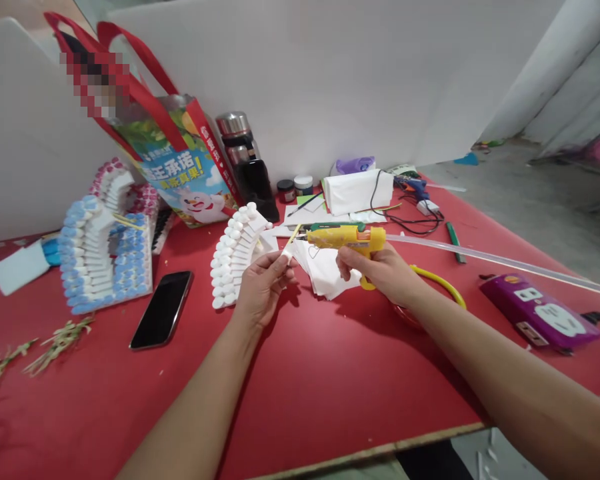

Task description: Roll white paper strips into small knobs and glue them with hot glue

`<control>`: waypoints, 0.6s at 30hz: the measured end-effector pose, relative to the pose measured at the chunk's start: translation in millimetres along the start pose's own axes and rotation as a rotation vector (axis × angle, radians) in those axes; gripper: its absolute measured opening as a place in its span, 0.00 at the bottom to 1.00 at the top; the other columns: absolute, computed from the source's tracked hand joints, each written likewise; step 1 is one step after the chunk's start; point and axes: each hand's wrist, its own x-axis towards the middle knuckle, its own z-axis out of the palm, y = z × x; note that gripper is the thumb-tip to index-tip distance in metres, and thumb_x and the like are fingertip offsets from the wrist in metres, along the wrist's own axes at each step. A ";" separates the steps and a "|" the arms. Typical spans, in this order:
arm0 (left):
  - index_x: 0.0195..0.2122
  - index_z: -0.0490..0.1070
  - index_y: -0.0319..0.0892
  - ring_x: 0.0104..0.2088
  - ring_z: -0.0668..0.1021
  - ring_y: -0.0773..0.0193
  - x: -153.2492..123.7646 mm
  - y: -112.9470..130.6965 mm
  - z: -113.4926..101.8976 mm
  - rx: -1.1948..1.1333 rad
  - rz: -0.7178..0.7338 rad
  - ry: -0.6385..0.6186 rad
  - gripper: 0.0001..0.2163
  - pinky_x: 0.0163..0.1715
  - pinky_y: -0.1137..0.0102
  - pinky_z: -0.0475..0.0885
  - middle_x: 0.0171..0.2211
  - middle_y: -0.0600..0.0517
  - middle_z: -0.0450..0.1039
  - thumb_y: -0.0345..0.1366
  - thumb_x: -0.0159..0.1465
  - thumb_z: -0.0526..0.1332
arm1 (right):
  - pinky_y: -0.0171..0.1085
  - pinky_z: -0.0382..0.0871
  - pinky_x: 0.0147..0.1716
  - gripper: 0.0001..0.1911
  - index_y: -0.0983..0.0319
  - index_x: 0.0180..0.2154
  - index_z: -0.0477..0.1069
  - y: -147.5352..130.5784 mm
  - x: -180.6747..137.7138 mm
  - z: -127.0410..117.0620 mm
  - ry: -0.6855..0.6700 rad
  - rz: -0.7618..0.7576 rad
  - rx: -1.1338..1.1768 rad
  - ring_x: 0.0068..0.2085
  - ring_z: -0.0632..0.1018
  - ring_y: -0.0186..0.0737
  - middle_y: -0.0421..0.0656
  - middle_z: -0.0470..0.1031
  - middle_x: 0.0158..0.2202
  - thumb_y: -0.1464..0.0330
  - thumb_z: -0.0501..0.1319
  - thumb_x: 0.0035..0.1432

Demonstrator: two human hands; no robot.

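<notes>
My right hand is wrapped round the handle of a yellow hot glue gun, its nozzle pointing left. A long clear glue stick runs out of the gun's back to the right. Between thumb and finger my left hand pinches a small white piece, with a thin yellow strip rising from it close to the nozzle. Whether nozzle and strip touch, I cannot tell. Beside the left hand stands a fan-shaped white model edged with round white pads. White paper sheets lie under the gun.
Blue and pink fan-shaped models stand at left, near a phone. Behind are a shopping bag, a steel flask and paint jars. A purple power strip and green knife lie at right.
</notes>
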 end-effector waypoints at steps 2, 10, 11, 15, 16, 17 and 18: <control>0.33 0.80 0.36 0.24 0.77 0.73 -0.6 0.0 0.6 0.020 0.002 -0.007 0.14 0.26 0.78 0.75 0.30 0.51 0.80 0.38 0.51 0.79 | 0.39 0.66 0.36 0.24 0.61 0.28 0.73 -0.3 1.7 -0.6 -0.006 -0.013 -0.030 0.32 0.74 0.38 0.42 0.76 0.29 0.48 0.62 0.62; 0.34 0.81 0.37 0.25 0.77 0.74 -2.2 -2.2 -0.5 0.058 0.014 -0.019 0.13 0.29 0.78 0.75 0.30 0.51 0.80 0.37 0.52 0.78 | 0.38 0.66 0.31 0.23 0.62 0.28 0.74 -2.0 0.7 4.9 -0.007 0.001 -0.043 0.29 0.73 0.37 0.42 0.74 0.26 0.48 0.66 0.58; 0.34 0.81 0.37 0.25 0.77 0.74 -2.2 -2.1 -0.4 0.060 0.015 -0.018 0.13 0.29 0.78 0.75 0.29 0.51 0.80 0.37 0.53 0.78 | 0.37 0.66 0.30 0.23 0.62 0.27 0.74 -1.8 0.6 4.8 -0.004 0.001 -0.063 0.29 0.72 0.36 0.42 0.74 0.25 0.48 0.66 0.58; 0.34 0.81 0.38 0.25 0.78 0.73 -1.7 -1.0 0.7 0.057 0.016 -0.019 0.13 0.29 0.78 0.75 0.29 0.51 0.80 0.37 0.52 0.78 | 0.37 0.63 0.26 0.26 0.62 0.23 0.72 -0.2 0.9 4.4 0.016 0.006 -0.166 0.25 0.68 0.34 0.41 0.71 0.22 0.47 0.65 0.59; 0.34 0.81 0.38 0.24 0.78 0.73 -1.6 -0.8 1.0 0.055 0.013 -0.018 0.13 0.29 0.78 0.75 0.29 0.51 0.80 0.37 0.51 0.78 | 0.36 0.62 0.25 0.26 0.62 0.23 0.72 0.2 0.9 4.6 0.015 0.004 -0.181 0.24 0.68 0.34 0.41 0.70 0.22 0.47 0.65 0.59; 0.34 0.81 0.38 0.24 0.78 0.73 -1.6 -0.7 1.4 0.053 0.009 -0.017 0.13 0.28 0.78 0.75 0.29 0.51 0.81 0.37 0.51 0.79 | 0.36 0.63 0.25 0.26 0.62 0.24 0.72 0.6 1.0 4.8 0.015 -0.002 -0.185 0.25 0.68 0.34 0.41 0.71 0.22 0.47 0.64 0.59; 0.34 0.81 0.37 0.24 0.78 0.73 -1.7 -0.7 1.7 0.053 0.004 -0.017 0.14 0.28 0.78 0.75 0.29 0.51 0.81 0.37 0.50 0.79 | 0.36 0.64 0.26 0.25 0.62 0.25 0.73 1.0 1.0 5.1 0.013 -0.010 -0.182 0.25 0.69 0.34 0.41 0.71 0.23 0.47 0.65 0.59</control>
